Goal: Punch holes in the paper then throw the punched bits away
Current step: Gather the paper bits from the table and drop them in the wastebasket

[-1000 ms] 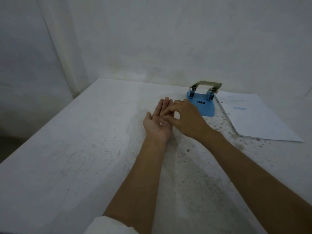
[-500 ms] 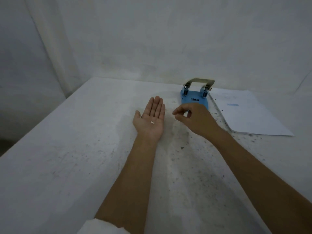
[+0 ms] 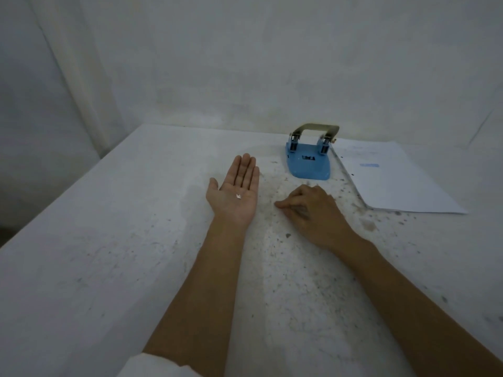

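My left hand (image 3: 236, 191) lies palm up on the white table (image 3: 109, 240), fingers flat and together, with small white punched bits (image 3: 238, 196) resting in the palm. Just to its right, my right hand (image 3: 310, 210) rests knuckles up on the table, its fingertips pinched together against the surface; whether a bit is between them is too small to tell. A blue hole punch (image 3: 309, 161) with a metal lever stands beyond both hands. The white paper (image 3: 392, 180) lies flat to the right of the punch.
The tabletop is speckled with dark spots around the hands. A white wall (image 3: 245, 63) rises behind the table's far edge. The table's left edge runs diagonally, with a drop to the floor beyond it.
My right hand left the left palm, moved right, then dropped to the table near the left hand's heel. The left hand stayed palm up holding the bits.
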